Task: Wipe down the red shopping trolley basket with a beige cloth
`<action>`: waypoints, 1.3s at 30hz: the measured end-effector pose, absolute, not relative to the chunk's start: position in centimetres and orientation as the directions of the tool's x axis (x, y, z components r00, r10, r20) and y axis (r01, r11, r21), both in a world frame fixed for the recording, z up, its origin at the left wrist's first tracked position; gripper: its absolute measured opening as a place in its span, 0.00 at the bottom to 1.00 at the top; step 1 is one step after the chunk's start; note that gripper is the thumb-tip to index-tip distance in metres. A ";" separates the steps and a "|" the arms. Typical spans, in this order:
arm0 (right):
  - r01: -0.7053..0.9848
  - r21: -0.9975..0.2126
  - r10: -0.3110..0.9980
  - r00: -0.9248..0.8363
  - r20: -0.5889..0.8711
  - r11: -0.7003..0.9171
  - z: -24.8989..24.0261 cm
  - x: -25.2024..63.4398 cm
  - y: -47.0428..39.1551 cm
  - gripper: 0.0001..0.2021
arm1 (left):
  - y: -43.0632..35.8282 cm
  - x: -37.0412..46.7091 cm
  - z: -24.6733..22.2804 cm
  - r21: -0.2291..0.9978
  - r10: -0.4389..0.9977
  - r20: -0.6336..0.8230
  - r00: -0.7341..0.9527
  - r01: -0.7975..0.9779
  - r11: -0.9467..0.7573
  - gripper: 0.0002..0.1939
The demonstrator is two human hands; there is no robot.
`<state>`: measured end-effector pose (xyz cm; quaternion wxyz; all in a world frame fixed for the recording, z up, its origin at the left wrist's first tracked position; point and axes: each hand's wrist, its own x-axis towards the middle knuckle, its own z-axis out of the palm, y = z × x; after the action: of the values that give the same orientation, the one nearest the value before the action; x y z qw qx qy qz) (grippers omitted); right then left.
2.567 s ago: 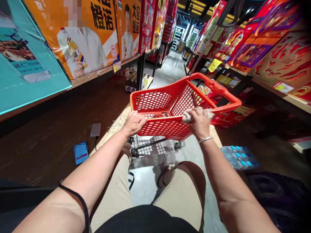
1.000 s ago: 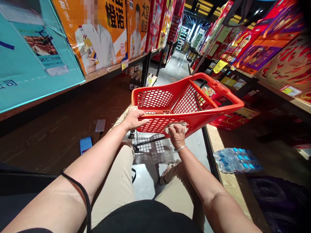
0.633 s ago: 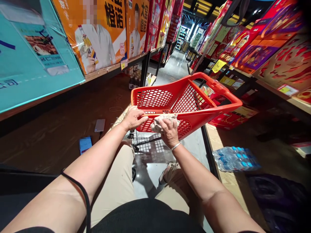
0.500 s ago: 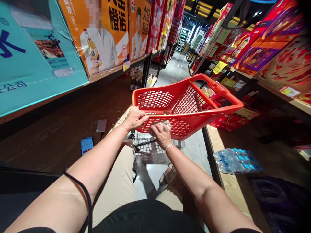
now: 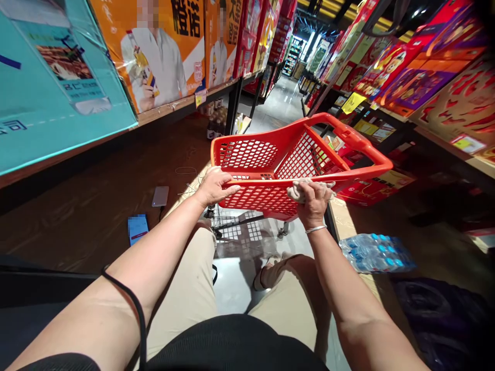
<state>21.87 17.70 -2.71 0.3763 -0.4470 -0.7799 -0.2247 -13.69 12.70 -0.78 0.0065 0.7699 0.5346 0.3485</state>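
Observation:
A red plastic shopping cart [image 5: 251,154] stands in front of me, its handle toward the right. My left hand [image 5: 215,186] grips the near corner of the basket's rim, the thumb lying along the near side. Pressed to the outside of that same side, farther right and just under the rim, my right hand [image 5: 314,202] holds a crumpled pale cloth [image 5: 298,190]. The cloth bunches out around the fingers and touches the red plastic. A light bracelet circles my right wrist.
Boxed goods [image 5: 162,56] line the shelf on the left; more boxes [image 5: 417,82] fill the right shelf. A pack of water bottles [image 5: 377,252] lies on the low right ledge. Below the left shelf are a phone [image 5: 138,228] and a pale flat device [image 5: 160,196]. The aisle floor [image 5: 284,98] runs ahead.
My right hand has slid the cloth rightward along the cart's near side, toward the handle end and slightly up. My left hand stays on the corner of the rim.

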 end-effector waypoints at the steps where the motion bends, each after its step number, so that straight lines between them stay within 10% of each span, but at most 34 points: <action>1: 0.871 0.012 0.544 -0.318 0.777 0.491 -3.3 22.2 18.0 0.16 | 12.7 -13.6 -0.8 0.382 0.832 0.524 0.183 0.823 -0.421 0.26; 8: 0.799 0.048 0.744 -0.578 0.335 0.599 -10.1 21.1 16.2 0.19 | 12.5 -13.9 -0.2 0.389 0.869 0.461 0.179 0.839 -0.379 0.25; 17: 0.852 -0.111 0.507 -0.196 0.839 0.512 -4.7 24.0 18.4 0.19 | 11.7 -9.4 2.9 0.272 0.868 0.441 0.228 0.888 -0.371 0.26; 29: 0.844 -0.048 0.793 -0.481 0.374 0.534 -11.3 23.1 18.8 0.18 | 13.3 -7.1 0.8 0.264 0.878 0.421 0.227 0.896 -0.358 0.32; 39: 0.886 -0.230 0.514 -0.011 0.857 0.403 -4.6 25.0 20.4 0.16 | 14.2 -8.4 1.1 0.330 0.883 0.399 0.248 0.859 -0.391 0.30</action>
<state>24.98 20.45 -4.61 0.4825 -0.5113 -0.6846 -0.1924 -8.39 14.24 1.13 0.0220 0.7898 0.5514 0.2680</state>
